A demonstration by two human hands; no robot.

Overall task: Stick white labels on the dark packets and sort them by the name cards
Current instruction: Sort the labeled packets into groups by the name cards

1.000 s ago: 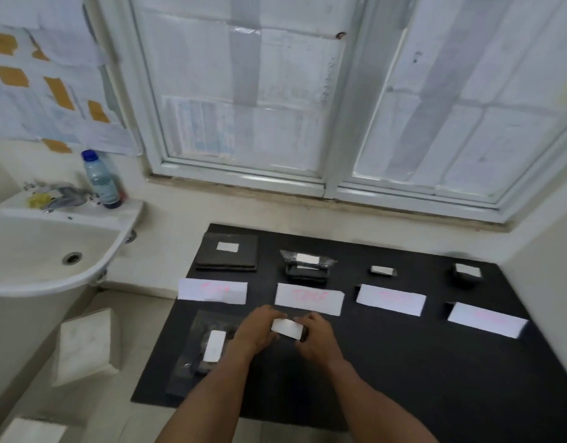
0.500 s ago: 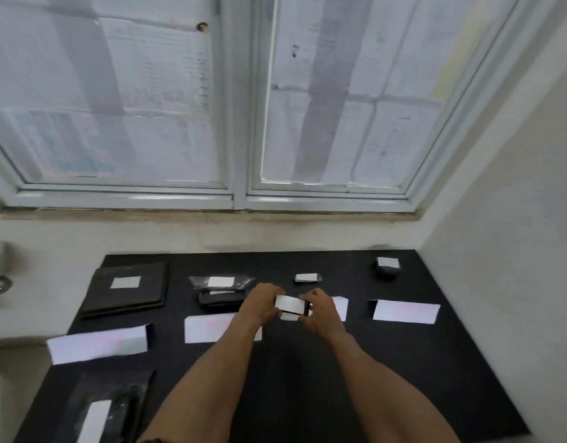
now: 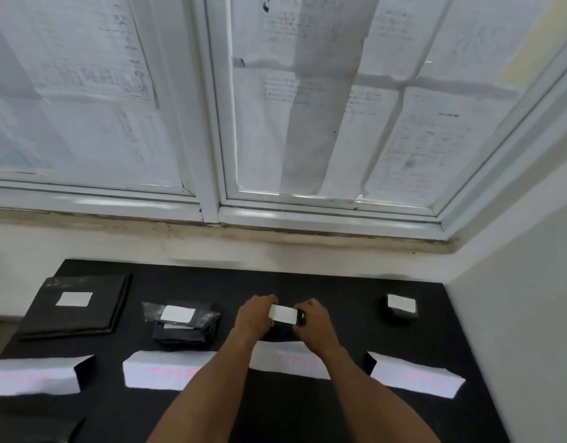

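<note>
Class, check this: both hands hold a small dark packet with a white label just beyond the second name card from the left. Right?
No. The head view shows the left hand and right hand holding the labelled packet beyond the third name card from the left, not the second name card.

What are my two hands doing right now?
Left hand: gripping the left end of the small labelled packet.
Right hand: gripping that packet's right end.

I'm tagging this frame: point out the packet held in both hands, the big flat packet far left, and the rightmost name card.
held packet (image 3: 283, 314): head view, middle of its white label.
big flat packet (image 3: 79, 318): head view, dark cover below its label.
rightmost name card (image 3: 416, 375): head view, middle of its face.
</note>
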